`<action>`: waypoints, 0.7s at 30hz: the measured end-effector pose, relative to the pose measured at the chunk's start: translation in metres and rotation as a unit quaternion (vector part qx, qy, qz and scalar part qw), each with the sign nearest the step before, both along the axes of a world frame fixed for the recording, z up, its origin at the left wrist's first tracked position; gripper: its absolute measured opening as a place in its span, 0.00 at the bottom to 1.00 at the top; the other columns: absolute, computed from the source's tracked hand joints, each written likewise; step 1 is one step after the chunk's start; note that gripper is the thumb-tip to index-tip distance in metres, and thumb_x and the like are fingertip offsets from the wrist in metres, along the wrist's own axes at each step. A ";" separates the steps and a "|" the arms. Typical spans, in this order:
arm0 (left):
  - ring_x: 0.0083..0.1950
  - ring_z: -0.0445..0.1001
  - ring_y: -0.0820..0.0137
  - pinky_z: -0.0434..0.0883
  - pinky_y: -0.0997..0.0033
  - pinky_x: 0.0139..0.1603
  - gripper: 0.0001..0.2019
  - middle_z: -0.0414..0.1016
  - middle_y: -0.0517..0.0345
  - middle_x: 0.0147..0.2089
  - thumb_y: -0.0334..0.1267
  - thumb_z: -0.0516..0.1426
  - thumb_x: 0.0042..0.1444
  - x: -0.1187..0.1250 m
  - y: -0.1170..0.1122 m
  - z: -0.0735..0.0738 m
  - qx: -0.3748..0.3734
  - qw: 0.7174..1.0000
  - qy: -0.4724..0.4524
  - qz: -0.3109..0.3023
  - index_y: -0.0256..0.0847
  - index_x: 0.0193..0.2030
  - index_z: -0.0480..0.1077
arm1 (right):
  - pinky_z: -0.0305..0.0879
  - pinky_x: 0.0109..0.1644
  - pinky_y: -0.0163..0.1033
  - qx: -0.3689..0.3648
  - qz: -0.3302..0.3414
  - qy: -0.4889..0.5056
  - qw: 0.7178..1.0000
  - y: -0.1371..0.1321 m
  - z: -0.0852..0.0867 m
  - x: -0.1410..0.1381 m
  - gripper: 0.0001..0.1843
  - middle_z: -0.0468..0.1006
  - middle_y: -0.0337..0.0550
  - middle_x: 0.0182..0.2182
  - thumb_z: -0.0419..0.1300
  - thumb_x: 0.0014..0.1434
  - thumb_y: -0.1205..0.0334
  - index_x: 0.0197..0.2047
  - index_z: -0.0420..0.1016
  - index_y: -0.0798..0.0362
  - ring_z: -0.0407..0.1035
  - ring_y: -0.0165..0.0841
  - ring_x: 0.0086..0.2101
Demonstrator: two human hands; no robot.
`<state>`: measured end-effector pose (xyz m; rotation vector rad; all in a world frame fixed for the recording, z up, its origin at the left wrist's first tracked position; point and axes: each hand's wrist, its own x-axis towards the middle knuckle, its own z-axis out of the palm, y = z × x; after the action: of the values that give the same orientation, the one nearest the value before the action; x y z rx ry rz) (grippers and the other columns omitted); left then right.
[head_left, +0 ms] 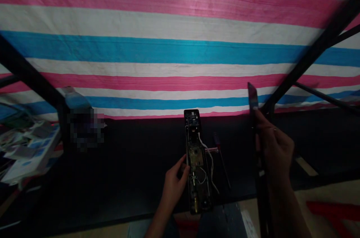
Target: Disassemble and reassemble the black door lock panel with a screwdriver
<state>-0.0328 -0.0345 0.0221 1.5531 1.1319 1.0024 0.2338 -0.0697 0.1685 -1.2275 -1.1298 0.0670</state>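
An opened electronic door lock housing (pixel 196 155) lies lengthwise on the black table, showing a circuit board at its far end, metal parts and white wires. My left hand (pixel 176 180) grips its left edge, thumb on the rim and fingertips against the side. My right hand (pixel 274 144) is closed around a long, narrow dark panel (pixel 260 170), held up on the right and apart from the housing. Its far end shines slightly. Just right of the housing lies a screwdriver (pixel 216 139) with a dark handle, beside a thin dark rod (pixel 225 168).
Black metal frame bars (pixel 306 58) slant up at both sides before a striped tarp (pixel 180 50). Papers and boxes (pixel 33 151) are piled at the left, near a blurred-out item (pixel 86 127). A red stool-like object (pixel 334 210) stands below the right table edge.
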 end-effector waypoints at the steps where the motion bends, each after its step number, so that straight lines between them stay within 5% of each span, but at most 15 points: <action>1: 0.37 0.80 0.66 0.76 0.68 0.41 0.26 0.83 0.54 0.36 0.48 0.58 0.61 0.000 0.000 0.000 0.001 1.000 0.002 0.000 0.32 0.60 0.74 | 0.59 0.67 0.63 -0.021 -0.004 0.001 1.000 0.011 -0.011 0.013 0.12 0.79 0.52 0.55 0.61 0.64 0.53 0.38 0.80 0.52 0.68 0.49 0.60; 7: 0.38 0.81 0.64 0.76 0.66 0.43 0.25 0.83 0.53 0.38 0.48 0.58 0.61 0.000 0.000 0.000 0.004 1.000 0.005 -0.001 0.34 0.60 0.74 | 0.61 0.66 0.57 -0.198 0.049 -0.024 0.979 0.065 -0.122 0.077 0.18 0.81 0.49 0.52 0.63 0.57 0.47 0.41 0.84 0.51 0.71 0.47 0.58; 10: 0.38 0.81 0.64 0.76 0.67 0.43 0.25 0.83 0.53 0.37 0.48 0.58 0.62 0.000 0.000 -0.001 0.006 1.000 0.002 0.000 0.34 0.60 0.73 | 0.65 0.63 0.57 -0.243 0.057 -0.048 0.967 0.079 -0.161 0.090 0.21 0.82 0.49 0.51 0.62 0.56 0.46 0.44 0.84 0.52 0.75 0.47 0.54; 18: 0.36 0.80 0.65 0.75 0.67 0.41 0.25 0.82 0.55 0.35 0.48 0.56 0.63 0.000 0.000 -0.002 -0.004 1.000 0.017 -0.006 0.33 0.61 0.72 | 0.58 0.66 0.59 -0.256 0.067 -0.091 0.960 0.091 -0.187 0.086 0.12 0.84 0.47 0.48 0.61 0.58 0.53 0.36 0.83 0.50 0.64 0.48 0.64; 21: 0.36 0.79 0.65 0.75 0.67 0.40 0.25 0.82 0.54 0.35 0.49 0.56 0.62 0.000 0.001 -0.002 -0.006 1.000 0.019 -0.003 0.33 0.60 0.72 | 0.59 0.66 0.58 -0.255 0.054 -0.090 0.961 0.088 -0.186 0.084 0.15 0.83 0.48 0.50 0.60 0.59 0.52 0.42 0.81 0.51 0.63 0.47 0.64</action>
<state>-0.0327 -0.0339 0.0200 1.5719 1.1567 0.9639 0.3178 0.0182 -0.0177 -1.6519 -1.3892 0.3530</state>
